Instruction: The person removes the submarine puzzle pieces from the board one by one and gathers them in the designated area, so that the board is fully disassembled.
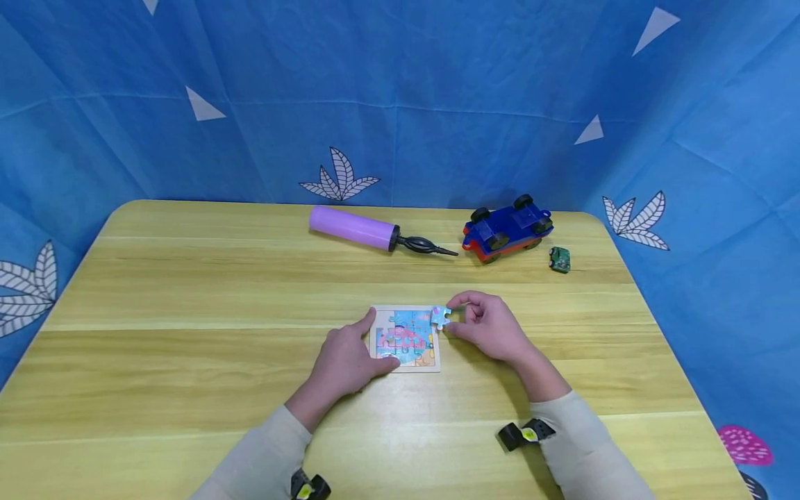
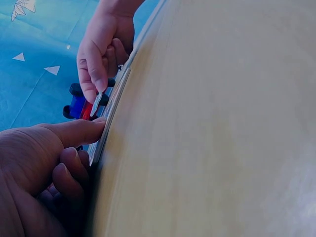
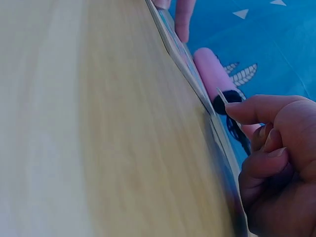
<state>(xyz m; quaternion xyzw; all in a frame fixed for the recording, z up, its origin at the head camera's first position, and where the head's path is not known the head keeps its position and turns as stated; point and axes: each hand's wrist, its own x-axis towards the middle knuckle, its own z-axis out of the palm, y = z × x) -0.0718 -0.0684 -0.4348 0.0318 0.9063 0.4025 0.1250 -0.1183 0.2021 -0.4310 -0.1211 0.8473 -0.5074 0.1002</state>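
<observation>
A small jigsaw puzzle board (image 1: 419, 369) with a pale frame lies on the table. Its pieces form a pink and blue picture, with bare pale board at the upper left. My left hand (image 1: 342, 361) grips the board's left side, thumb over the near edge and index finger at the far left corner. Between thumb and index finger, my right hand (image 1: 490, 328) pinches a light-blue jigsaw piece (image 1: 440, 317) over the board's upper right corner. The piece is tilted on edge in the left wrist view, and the right hand's other fingers are curled in.
Behind the board lies a purple hand pump (image 1: 353, 227) with a black nozzle. To its right a blue and red toy truck (image 1: 507, 228) lies wheels up, beside a small green toy car (image 1: 560, 260). A blue patterned cloth (image 1: 400, 104) hangs behind the wooden table (image 1: 206, 298).
</observation>
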